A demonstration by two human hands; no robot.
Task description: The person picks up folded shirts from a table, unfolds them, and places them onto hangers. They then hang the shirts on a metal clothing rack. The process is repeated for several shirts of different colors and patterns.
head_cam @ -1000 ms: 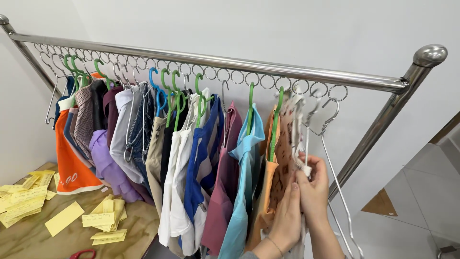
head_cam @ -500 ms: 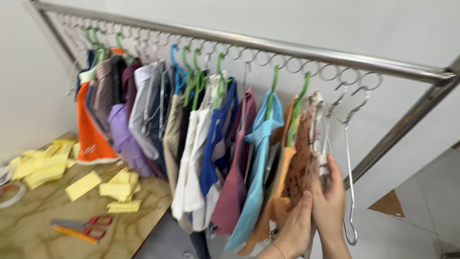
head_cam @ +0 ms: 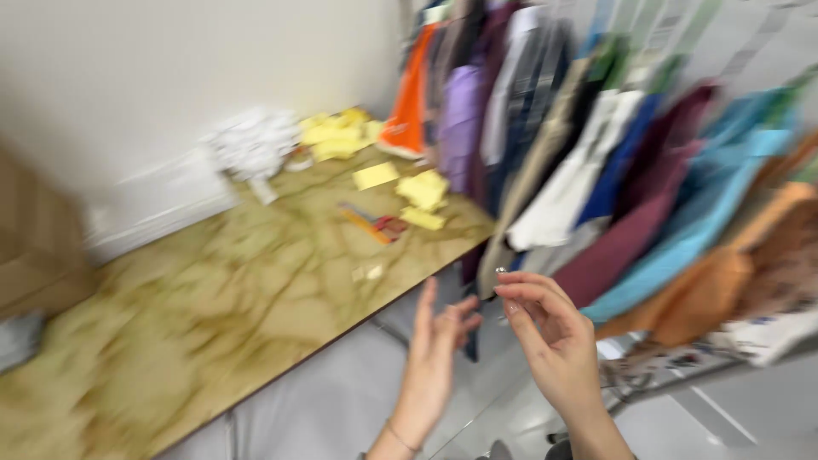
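Observation:
The view is motion-blurred. My left hand (head_cam: pixel 436 351) is raised over the grey floor beside the table edge, fingers apart and holding nothing. My right hand (head_cam: pixel 545 336) is next to it with bent fingers, thumb and forefinger close together; a tiny dark speck sits at the fingertip, too blurred to identify. Both hands are clear of the row of hanging clothes (head_cam: pixel 596 170), which runs across the upper right: orange, purple, grey, white, blue, maroon, light blue and tan pieces.
A marbled yellow-brown table (head_cam: pixel 213 324) fills the left. On it lie yellow paper slips (head_cam: pixel 422 189), red-handled scissors (head_cam: pixel 375 223) and a white crumpled heap (head_cam: pixel 251 140). A brown box (head_cam: pixel 34 238) stands at the far left, against the white wall.
The view has swung down and left. Both hands have let go of the tan garment on the rack and dropped below the clothes. The rail is out of view.

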